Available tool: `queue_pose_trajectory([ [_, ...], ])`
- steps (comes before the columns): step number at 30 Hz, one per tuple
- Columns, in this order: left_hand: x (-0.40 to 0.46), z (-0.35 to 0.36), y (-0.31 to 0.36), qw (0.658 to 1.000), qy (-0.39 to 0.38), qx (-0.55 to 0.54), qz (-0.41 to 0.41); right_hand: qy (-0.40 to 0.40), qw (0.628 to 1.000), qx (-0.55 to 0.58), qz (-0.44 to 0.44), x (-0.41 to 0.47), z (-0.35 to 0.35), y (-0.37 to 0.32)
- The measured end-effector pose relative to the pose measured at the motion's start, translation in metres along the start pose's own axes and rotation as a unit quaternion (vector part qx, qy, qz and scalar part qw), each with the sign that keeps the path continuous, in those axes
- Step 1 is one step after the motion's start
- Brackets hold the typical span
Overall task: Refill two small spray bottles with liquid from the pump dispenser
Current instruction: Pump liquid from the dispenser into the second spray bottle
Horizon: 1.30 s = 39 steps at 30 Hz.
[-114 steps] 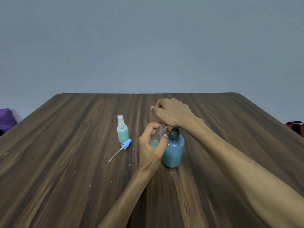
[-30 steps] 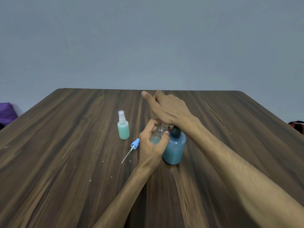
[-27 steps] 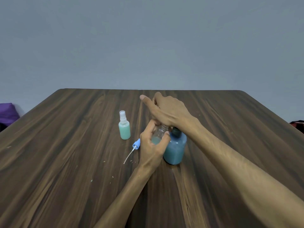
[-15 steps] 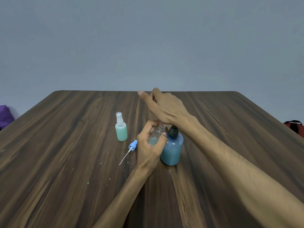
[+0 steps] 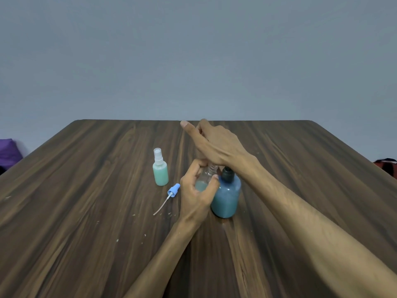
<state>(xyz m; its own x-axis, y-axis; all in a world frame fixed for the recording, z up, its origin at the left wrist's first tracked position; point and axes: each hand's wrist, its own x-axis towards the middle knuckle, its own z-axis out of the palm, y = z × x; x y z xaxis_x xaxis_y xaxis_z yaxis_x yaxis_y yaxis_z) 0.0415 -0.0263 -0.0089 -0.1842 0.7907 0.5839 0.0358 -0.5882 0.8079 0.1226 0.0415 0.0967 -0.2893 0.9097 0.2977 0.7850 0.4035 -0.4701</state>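
Pump dispenser (image 5: 226,197) blue-filled; clear bottle (image 5: 204,181) part-filled; capped bottle (image 5: 160,172) green.

Counts on the wooden table (image 5: 86,211), one table only:
- Small spray bottles: 2. One capped bottle (image 5: 160,168) with green liquid stood alone; one open clear bottle (image 5: 205,179) was held, partly filled.
- Pump dispensers: 1, the blue pump bottle (image 5: 226,196) with a black collar.
- Loose spray heads: 1, the blue spray head (image 5: 173,190) with its dip tube, lying flat.
- Hands: 2, the left hand (image 5: 195,198) and the right hand (image 5: 217,145).
- Off-table items at frame edges: 2, a purple object (image 5: 8,151) left and a red-black object (image 5: 386,166) right; both were too cropped to identify.
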Motion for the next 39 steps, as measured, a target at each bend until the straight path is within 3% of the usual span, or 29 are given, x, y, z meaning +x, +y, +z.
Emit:
queue_pose_trajectory([
  [7, 0.000, 0.000, -0.002, 1.000, -0.002, 0.003, 0.002, -0.031, 0.999, -0.022, 0.001, -0.003, 0.003, 0.002],
  [11, 0.002, 0.002, 0.002, 1.000, 0.008, 0.010, 0.002, 0.000, 1.000, -0.017, -0.004, 0.005, -0.007, 0.002],
  [15, 0.000, 0.001, 0.000, 1.000, 0.008, -0.002, -0.009, -0.052, 0.997, -0.054, -0.001, 0.003, 0.005, 0.003],
  [20, 0.002, 0.000, 0.001, 1.000, 0.012, 0.008, 0.004, -0.005, 1.000, -0.013, 0.014, 0.010, 0.001, 0.010],
  [23, 0.000, 0.000, 0.000, 1.000, 0.005, 0.005, -0.008, -0.043, 0.998, -0.050, 0.000, 0.007, 0.007, 0.007],
  [28, 0.001, 0.001, 0.003, 1.000, 0.007, 0.002, -0.001, 0.000, 0.999, -0.034, -0.008, 0.008, -0.003, 0.004],
  [31, 0.001, 0.000, 0.000, 1.000, -0.001, -0.004, -0.006, -0.027, 0.997, -0.074, -0.019, 0.002, 0.005, 0.001],
  [36, 0.001, 0.000, 0.001, 1.000, 0.007, -0.002, 0.007, 0.011, 1.000, -0.011, 0.005, 0.007, -0.004, 0.003],
  [39, 0.001, -0.001, -0.002, 1.000, 0.003, -0.006, 0.000, -0.016, 0.999, -0.028, 0.021, 0.003, 0.003, 0.004],
])
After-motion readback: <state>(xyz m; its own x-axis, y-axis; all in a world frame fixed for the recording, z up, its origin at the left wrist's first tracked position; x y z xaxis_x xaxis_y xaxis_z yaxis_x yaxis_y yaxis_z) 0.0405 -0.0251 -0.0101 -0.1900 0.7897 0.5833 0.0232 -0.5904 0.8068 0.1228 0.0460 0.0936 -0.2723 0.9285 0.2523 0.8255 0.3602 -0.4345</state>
